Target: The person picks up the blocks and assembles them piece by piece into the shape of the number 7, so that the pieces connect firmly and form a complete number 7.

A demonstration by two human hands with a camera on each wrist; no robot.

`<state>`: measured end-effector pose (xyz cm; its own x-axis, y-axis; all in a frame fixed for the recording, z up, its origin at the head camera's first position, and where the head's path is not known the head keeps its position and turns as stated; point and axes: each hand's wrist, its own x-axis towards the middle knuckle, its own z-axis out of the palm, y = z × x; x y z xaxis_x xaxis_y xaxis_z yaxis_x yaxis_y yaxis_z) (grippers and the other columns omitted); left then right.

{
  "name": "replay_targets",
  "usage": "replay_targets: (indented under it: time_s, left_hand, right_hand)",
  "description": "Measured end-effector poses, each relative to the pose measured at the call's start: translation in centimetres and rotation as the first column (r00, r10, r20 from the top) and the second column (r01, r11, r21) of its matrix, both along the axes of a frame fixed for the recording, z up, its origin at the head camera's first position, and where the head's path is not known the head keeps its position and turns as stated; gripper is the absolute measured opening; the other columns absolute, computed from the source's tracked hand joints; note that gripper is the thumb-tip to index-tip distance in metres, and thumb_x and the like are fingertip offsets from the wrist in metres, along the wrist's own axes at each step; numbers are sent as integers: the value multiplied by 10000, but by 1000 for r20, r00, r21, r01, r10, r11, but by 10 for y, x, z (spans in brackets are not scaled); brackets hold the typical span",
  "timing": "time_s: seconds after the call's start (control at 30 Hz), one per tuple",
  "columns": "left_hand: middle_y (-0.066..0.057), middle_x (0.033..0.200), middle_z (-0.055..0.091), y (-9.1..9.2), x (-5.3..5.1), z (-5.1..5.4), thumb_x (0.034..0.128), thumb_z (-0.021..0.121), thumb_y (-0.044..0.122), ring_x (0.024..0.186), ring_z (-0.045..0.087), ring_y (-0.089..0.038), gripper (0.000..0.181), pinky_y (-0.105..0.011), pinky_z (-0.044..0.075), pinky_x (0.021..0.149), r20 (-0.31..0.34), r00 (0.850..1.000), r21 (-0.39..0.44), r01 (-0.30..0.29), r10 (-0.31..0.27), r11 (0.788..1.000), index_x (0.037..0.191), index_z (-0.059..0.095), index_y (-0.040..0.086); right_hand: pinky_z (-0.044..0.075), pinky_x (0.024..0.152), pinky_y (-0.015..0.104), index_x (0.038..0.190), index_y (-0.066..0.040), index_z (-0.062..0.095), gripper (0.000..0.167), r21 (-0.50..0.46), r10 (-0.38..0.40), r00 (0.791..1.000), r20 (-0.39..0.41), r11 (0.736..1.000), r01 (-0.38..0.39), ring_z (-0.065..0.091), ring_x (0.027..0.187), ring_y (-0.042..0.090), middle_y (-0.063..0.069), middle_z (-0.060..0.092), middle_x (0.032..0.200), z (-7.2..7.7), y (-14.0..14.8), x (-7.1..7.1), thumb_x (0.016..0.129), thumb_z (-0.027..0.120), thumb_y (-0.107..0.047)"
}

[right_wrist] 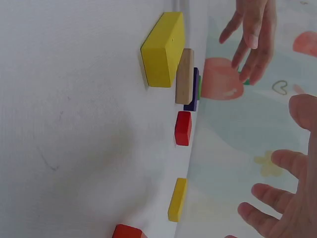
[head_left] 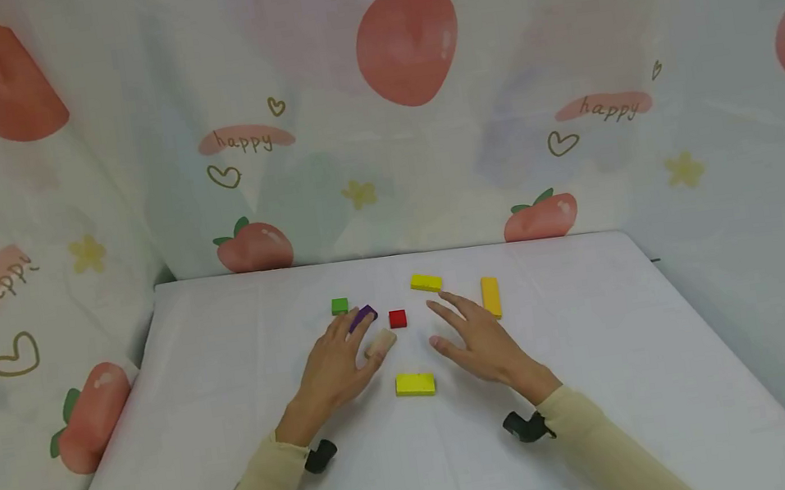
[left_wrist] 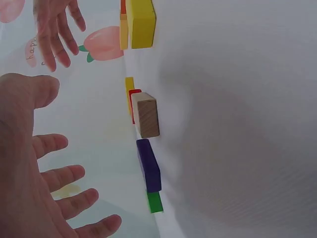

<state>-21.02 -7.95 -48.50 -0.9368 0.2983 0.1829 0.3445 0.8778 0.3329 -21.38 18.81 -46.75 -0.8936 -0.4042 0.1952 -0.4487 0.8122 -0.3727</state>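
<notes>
My left hand [head_left: 332, 366] hovers with spread fingers over the left of the block group, partly covering a purple block [head_left: 368, 314] and a wooden block [head_left: 384, 341]. The right hand [head_left: 485, 342] is held above the table with fingers apart, below a yellow block [head_left: 426, 283] and left of a deeper yellow block [head_left: 491, 296]. Between the hands lie a red block [head_left: 398, 319] and, nearer me, another yellow block [head_left: 415, 384]. Both wrist views show the left hand [left_wrist: 29, 163] and right hand [right_wrist: 292, 203] holding nothing, clear of the blocks.
A green block [head_left: 339, 306] lies at the back left of the group. The white table [head_left: 583, 451] ends at a fruit-patterned cloth [head_left: 426, 158] behind and at the sides. Dark devices are strapped at both wrists.
</notes>
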Motion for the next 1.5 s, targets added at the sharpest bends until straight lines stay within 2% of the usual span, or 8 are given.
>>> replay_targets:
  time_s: [0.13,0.33,0.57,0.73,0.9,1.03,1.23,1.5]
  left_hand:
    - [-59,1580,353,1,2,-4,962,512,528,1464,330,-305,649,-536,372,1129,-2,1000,-14,-10,10,1000,1523,372,233]
    - [-50,1574,360,2,3,-7,953,530,521,1450,354,-281,664,-523,408,1104,40,999,4,-23,23,1000,1525,367,225]
    - [-54,1550,395,3,3,-13,945,571,492,1435,376,-273,658,-512,420,1096,64,997,21,-40,38,999,1516,379,228]
    - [-62,1524,435,4,3,-17,936,615,447,1408,414,-275,646,-495,418,1103,74,997,61,-39,34,997,1501,401,218]
    - [-64,1515,447,6,3,-17,928,642,422,1387,436,-283,645,-497,422,1099,131,991,114,-56,41,992,1495,404,225]
    - [-61,1483,490,8,2,-16,913,680,379,1355,475,-279,641,-496,427,1095,201,978,188,-95,56,978,1479,427,216]
    - [-72,1394,574,10,-3,-17,877,741,300,1293,530,-268,640,-486,456,1067,297,953,323,-164,65,932,1445,464,196]
    - [-93,1310,609,11,-10,-20,850,773,247,1210,575,-265,624,-445,485,1039,341,940,394,-174,32,902,1400,504,127]
  right_hand:
    - [330,1127,608,1530,-271,352,624,-50,0,999,36,999,2,340,1442,334,45,315,1598,-5,-3,2,975,510,-509]
    - [382,1091,601,1515,-306,371,604,-109,0,997,78,994,9,357,1433,303,12,349,1575,-11,-8,7,968,527,-508]
    - [377,1107,578,1487,-226,431,597,-205,43,990,133,979,-15,400,1411,305,37,411,1536,-14,-15,12,961,562,-476]
    - [380,1107,574,1476,-224,445,583,-235,22,976,215,972,30,411,1410,288,12,422,1530,-16,-20,16,952,599,-427]
    - [373,1115,568,1464,-220,463,568,-257,4,959,283,964,72,404,1420,268,-1,440,1521,-21,-24,18,945,627,-380]
    - [399,1104,542,1449,-199,481,545,-293,15,954,300,953,77,443,1386,266,11,479,1492,-25,-26,19,947,632,-349]
    - [417,1101,497,1447,-165,481,556,-352,62,941,332,934,63,481,1340,256,23,511,1460,-29,-27,22,950,630,-363]
    - [424,1098,484,1427,-160,501,559,-371,64,927,370,925,84,497,1316,243,29,540,1435,-32,-27,25,929,659,-358]
